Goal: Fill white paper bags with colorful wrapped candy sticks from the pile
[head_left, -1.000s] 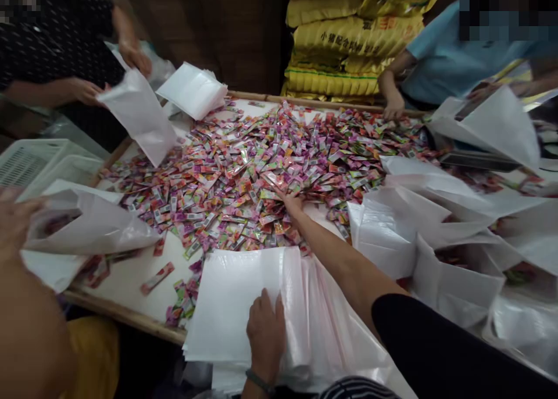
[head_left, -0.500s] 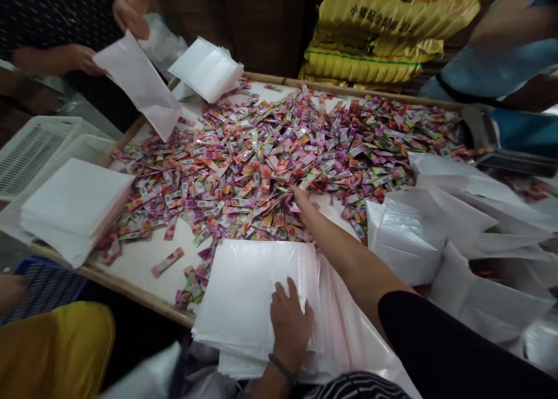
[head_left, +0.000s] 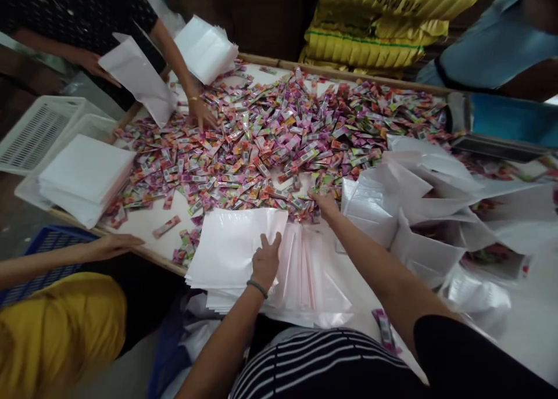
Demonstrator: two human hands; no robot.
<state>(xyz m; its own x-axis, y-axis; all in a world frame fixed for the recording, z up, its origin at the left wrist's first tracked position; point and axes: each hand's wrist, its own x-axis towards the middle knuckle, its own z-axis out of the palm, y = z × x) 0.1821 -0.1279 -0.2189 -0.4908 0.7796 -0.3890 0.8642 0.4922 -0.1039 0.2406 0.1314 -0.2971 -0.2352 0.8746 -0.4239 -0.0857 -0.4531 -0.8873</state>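
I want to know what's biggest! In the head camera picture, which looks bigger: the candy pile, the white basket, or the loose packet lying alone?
1. The candy pile, spread across most of the table.
2. The white basket at the left edge, partly cut off.
3. The loose packet, tiny by comparison.

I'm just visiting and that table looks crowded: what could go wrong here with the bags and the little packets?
The stack of white bags under the left hand overhangs the table edge, so a nudge might slide some off. The right hand is raking at the pile of packets, and one loose packet already lies near that edge, so others could be swept over.
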